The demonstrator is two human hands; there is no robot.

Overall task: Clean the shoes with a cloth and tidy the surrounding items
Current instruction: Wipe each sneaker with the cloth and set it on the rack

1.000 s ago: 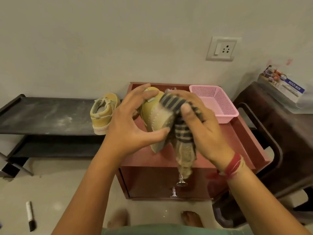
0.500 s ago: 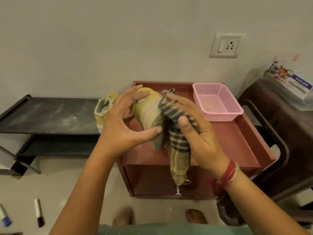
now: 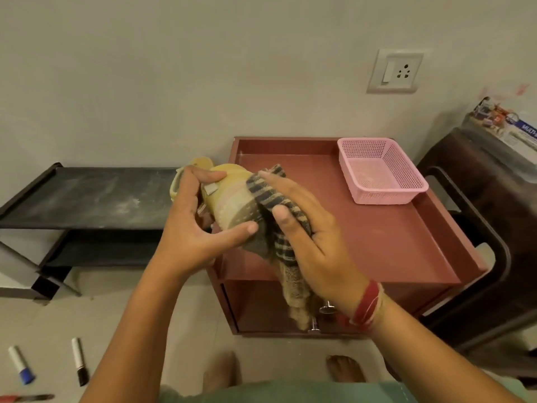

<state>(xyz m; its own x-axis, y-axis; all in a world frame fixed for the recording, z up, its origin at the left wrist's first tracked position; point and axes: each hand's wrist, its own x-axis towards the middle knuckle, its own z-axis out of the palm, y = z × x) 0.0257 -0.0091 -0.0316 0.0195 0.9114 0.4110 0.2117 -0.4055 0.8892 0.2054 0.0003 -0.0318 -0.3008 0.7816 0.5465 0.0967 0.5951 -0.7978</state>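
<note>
Left hand [image 3: 189,234] grip holds shoe [image 3: 232,205]; right hand [image 3: 313,237] grip holds cloth [image 3: 270,196] against its sole; basket [image 3: 383,197] at two o'clock.

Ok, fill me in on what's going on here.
A person is cleaning a yellow shoe. The left hand grips it with the sole showing, while the right hand holds a striped cloth against it, above a reddish cabinet. A pink basket sits on the cabinet top. A black-tipped marker and a blue-capped marker lie on the floor, not yet tidied.
</note>
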